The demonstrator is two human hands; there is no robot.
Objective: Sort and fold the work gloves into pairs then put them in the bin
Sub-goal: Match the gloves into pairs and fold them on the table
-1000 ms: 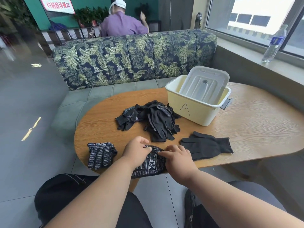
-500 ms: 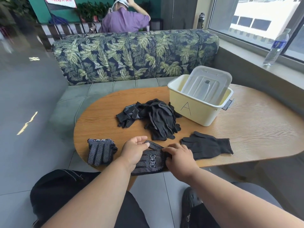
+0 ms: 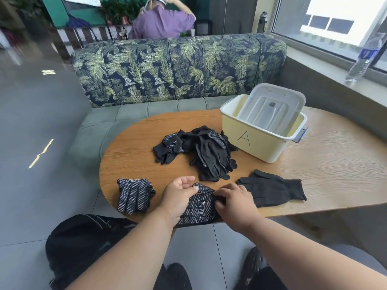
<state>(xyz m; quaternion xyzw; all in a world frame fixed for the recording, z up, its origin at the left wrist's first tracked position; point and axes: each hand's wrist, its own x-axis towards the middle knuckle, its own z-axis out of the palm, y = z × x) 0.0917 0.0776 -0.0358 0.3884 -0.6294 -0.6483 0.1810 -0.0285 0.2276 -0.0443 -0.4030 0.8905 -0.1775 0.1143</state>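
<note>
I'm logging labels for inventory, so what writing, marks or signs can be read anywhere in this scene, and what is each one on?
"A": handwritten in black on the front of the yellow bin.
"冠桐", as best it reads: boxed white print on the dotted glove held by both hands.
White print on the cuff of the folded dotted pair: too foreshortened to read.
Red-lettered sign on the green wall: cut off and blurred.
Water bottle label: too blurred.

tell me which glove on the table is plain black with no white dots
The plain glove lying flat by itself beside the right hand; the folded bundle on the left is dotted.
</note>
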